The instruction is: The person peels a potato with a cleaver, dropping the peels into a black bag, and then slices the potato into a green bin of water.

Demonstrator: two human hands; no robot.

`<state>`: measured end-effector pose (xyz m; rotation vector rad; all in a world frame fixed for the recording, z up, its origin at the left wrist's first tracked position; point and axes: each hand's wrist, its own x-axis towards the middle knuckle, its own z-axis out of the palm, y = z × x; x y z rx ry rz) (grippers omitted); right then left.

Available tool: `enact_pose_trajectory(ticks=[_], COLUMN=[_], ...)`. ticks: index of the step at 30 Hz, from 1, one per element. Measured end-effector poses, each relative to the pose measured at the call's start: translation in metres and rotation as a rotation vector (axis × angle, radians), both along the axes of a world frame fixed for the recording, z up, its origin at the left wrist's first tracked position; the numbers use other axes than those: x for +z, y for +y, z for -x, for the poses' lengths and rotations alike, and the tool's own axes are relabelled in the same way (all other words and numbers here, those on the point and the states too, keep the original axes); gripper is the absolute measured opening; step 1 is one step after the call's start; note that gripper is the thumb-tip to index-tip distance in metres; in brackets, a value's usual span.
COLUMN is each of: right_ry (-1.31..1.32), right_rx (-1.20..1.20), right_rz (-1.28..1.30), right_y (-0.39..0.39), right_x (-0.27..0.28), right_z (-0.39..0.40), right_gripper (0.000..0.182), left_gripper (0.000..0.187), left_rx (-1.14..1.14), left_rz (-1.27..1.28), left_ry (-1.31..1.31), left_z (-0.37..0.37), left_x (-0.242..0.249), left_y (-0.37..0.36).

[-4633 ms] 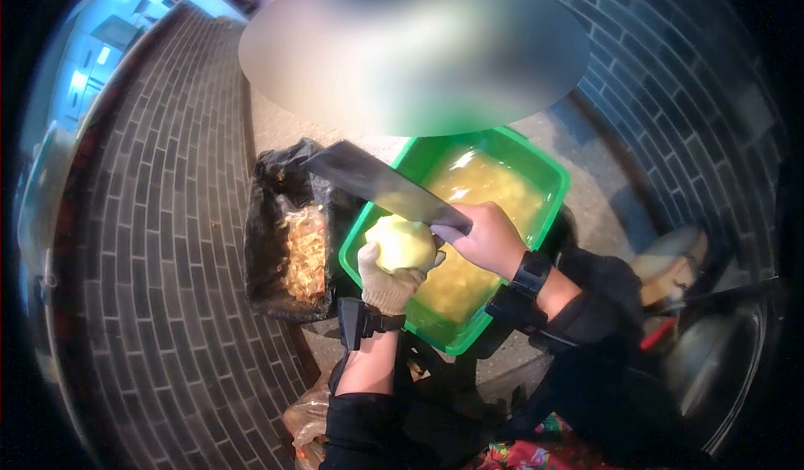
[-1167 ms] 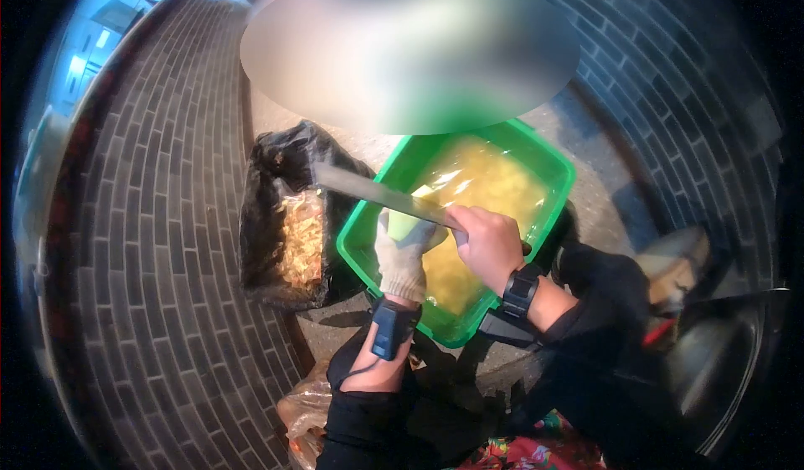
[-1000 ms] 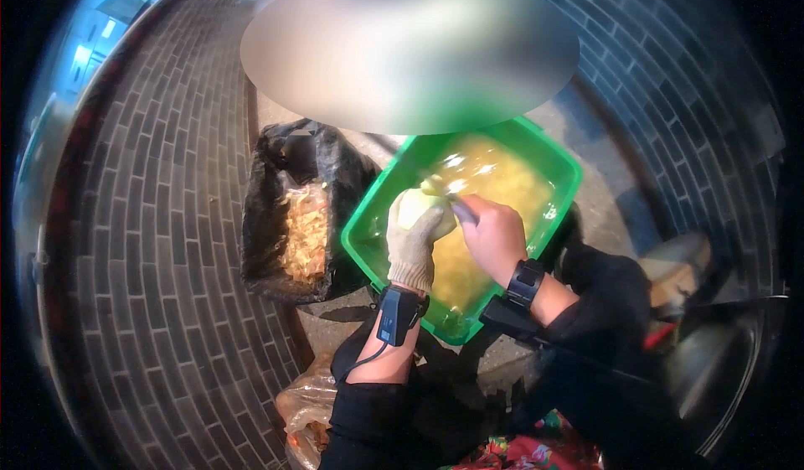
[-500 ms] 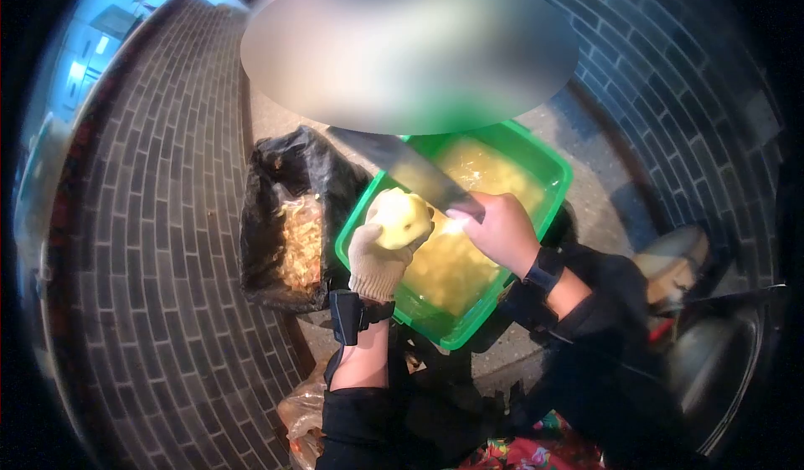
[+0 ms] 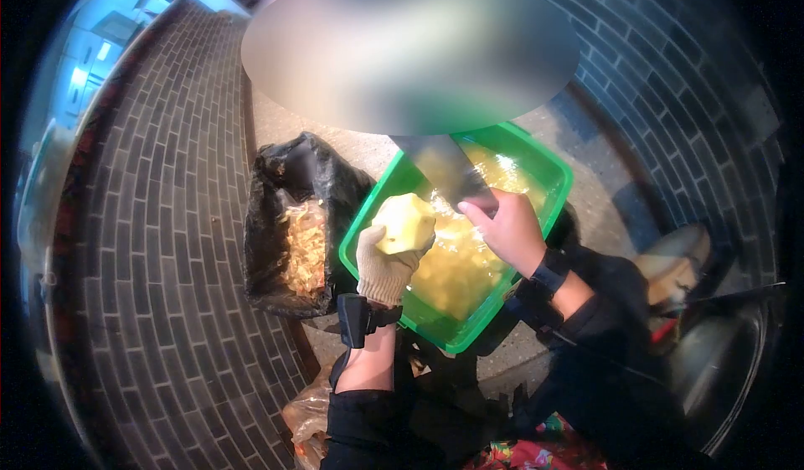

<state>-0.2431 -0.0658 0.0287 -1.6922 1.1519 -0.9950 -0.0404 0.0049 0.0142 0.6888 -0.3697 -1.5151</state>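
Note:
My left hand (image 5: 388,260), in a cream knitted glove, is closed around a large peeled pale-yellow potato (image 5: 406,222) with a few dark spots. It is over the left side of a green plastic tub (image 5: 559,171). Bare, my right hand (image 5: 512,234) grips a wide-bladed knife (image 5: 442,168) over the tub. The blade slants away from me, apart from the potato; its far end runs into a blurred patch and its handle is hidden in my fingers. Below, the tub holds yellowish water with several pale potato-like pieces (image 5: 459,284) under the surface.
A black plastic bag (image 5: 266,219) lined around a container stands left of the tub, with pale peelings (image 5: 305,256) inside. A clear plastic bag (image 5: 308,411) lies near my left forearm. At the right are a round wooden-looking object (image 5: 672,266) and a metal basin (image 5: 720,369). Brick-patterned surfaces flank both sides.
The knife has swung to the right, away from the potato, with its blade now steeper. My right hand has shifted slightly right, and the potato sits a little turned in my left hand.

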Motion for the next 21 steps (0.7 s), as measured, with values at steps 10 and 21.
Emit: enact_pose_trajectory(ticks=[10, 21], right_ry=[0.085, 0.325], right_rx=[0.150, 0.272], right_rz=[-0.031, 0.333], right_y=[0.002, 0.005], right_x=[0.012, 0.006], right_z=[0.004, 0.002], right_gripper=[0.021, 0.008], left_gripper=[0.071, 0.072], left_rx=[0.091, 0.152], left_rz=[-0.106, -0.025], left_ry=[-0.719, -1.355], left_z=[0.010, 0.009], left_x=[0.012, 0.007], left_y=[0.000, -0.001])
